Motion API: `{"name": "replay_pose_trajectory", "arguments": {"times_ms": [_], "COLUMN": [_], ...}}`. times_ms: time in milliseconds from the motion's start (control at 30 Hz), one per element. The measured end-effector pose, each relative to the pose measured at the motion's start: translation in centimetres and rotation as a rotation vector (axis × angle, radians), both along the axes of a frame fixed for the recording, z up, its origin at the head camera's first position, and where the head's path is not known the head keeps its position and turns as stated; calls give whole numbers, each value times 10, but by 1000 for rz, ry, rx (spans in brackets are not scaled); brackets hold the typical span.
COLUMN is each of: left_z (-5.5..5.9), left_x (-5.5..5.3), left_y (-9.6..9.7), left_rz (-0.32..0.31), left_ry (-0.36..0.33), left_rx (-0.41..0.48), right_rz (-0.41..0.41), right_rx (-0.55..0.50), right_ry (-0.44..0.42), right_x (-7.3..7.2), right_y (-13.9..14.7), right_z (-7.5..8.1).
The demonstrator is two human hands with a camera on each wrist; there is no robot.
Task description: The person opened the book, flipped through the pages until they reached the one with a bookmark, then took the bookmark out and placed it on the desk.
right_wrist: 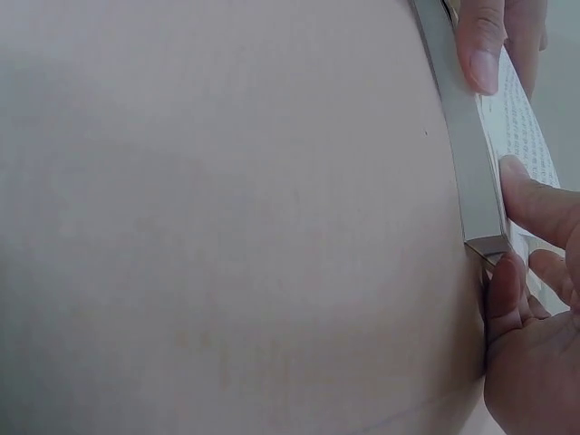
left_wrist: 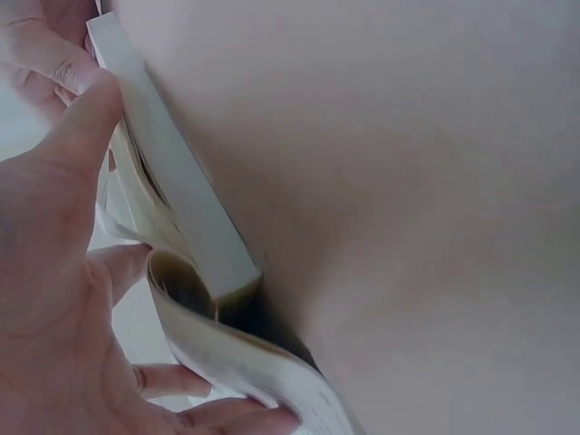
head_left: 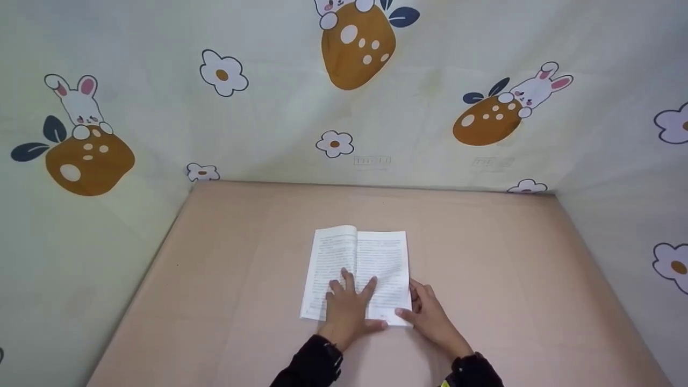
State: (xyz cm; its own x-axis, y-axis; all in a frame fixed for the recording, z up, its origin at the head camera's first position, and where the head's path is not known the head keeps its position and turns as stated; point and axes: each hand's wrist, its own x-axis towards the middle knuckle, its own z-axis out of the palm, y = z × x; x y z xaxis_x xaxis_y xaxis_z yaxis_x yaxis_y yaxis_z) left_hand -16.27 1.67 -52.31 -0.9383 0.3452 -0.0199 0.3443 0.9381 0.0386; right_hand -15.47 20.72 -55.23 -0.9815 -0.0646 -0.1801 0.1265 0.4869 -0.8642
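An open book with printed white pages lies on the table, its left-hand pages curving up at the spine. Across the lower part of the spread rests my left hand, fingers spread over the pages and thumb at the bottom edge. My right hand pinches the book's lower right corner, thumb on top of the page and fingers at the side edge. In the left wrist view, the thick page block stands beside a bowed bundle of left pages. The right wrist view shows the right thumb pressing the page near the corner.
The book lies on a beige tabletop. Pale cloth walls printed with rabbits, brown fruit and flowers rise at the back and both sides. Dark sleeves cover the wrists.
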Motion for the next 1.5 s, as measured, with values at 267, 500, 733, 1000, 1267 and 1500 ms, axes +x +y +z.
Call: {"name": "replay_pose_trajectory", "arguments": {"times_ms": [267, 500, 733, 1000, 1267, 1500], "left_z": [6, 6, 7, 7, 4, 2], "left_x": [-2, -5, -8, -9, -9, -11], "left_y": [-16, -28, -36, -38, -34, -34], "left_rz": [-92, -135, -139, -114, -48, 64], "left_ry": [-73, -120, -201, -209, -118, -114], "left_rx": [98, 240, 306, 377, 451, 616], "right_rz": [12, 1, 21, 7, 6, 13], "right_rx": [5, 17, -5, 30, 27, 41], "right_ry": [25, 40, 100, 100, 102, 106], "right_x": [2, 3, 4, 5, 5, 4], "right_y": [1, -2, -2, -2, -3, -3], "right_z": [2, 1, -1, 0, 0, 0]}}
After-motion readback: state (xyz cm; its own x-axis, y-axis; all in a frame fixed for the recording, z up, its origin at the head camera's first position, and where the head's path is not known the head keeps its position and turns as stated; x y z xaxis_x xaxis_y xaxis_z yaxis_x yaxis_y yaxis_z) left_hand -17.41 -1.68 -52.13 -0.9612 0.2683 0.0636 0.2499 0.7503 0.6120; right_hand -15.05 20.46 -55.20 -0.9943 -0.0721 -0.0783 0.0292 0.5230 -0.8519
